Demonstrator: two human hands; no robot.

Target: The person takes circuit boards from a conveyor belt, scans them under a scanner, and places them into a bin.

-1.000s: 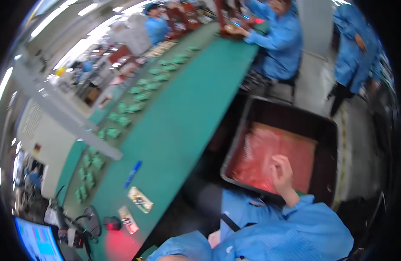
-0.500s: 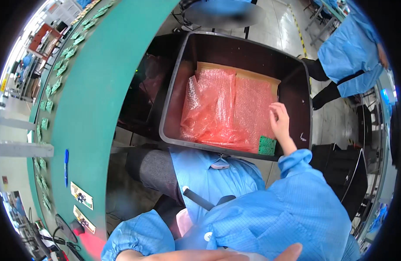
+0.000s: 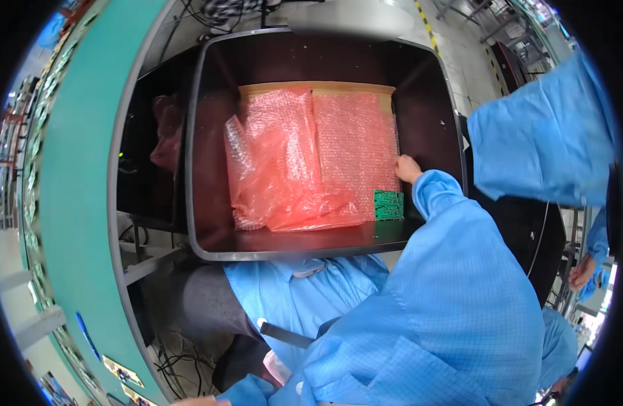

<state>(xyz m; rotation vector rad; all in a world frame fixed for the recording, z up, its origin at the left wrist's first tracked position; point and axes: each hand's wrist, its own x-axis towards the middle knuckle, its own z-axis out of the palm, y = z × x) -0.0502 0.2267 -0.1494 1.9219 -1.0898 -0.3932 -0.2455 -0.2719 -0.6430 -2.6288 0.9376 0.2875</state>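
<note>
My right hand [image 3: 407, 169] is inside the dark bin [image 3: 420, 88], its fingers closed at the right edge of a sheet of pink bubble wrap [image 3: 355, 142]. The fingertips are partly hidden against that edge. Just below the hand, a green circuit board [image 3: 388, 205] lies at the lower right corner of the wrap. A second, crumpled piece of pink bubble wrap [image 3: 271, 162] covers the left half. Brown cardboard [image 3: 318, 86] shows along the far side beneath both. Of my left hand [image 3: 203, 402], only a sliver appears at the bottom edge; its fingers are hidden.
A long green bench [image 3: 81, 169] runs along the left, with a blue pen [image 3: 88, 336] and a board [image 3: 122, 371] on it. Another dark bin [image 3: 149, 135] stands beside mine. At right is a person in a blue smock [image 3: 541, 128]. Cables [image 3: 183, 365] lie under the bench.
My right hand has moved to the bubble wrap's edge and its fingers have closed. My left hand has dropped mostly out of view. The view has shifted, and the person at right appears nearer.
</note>
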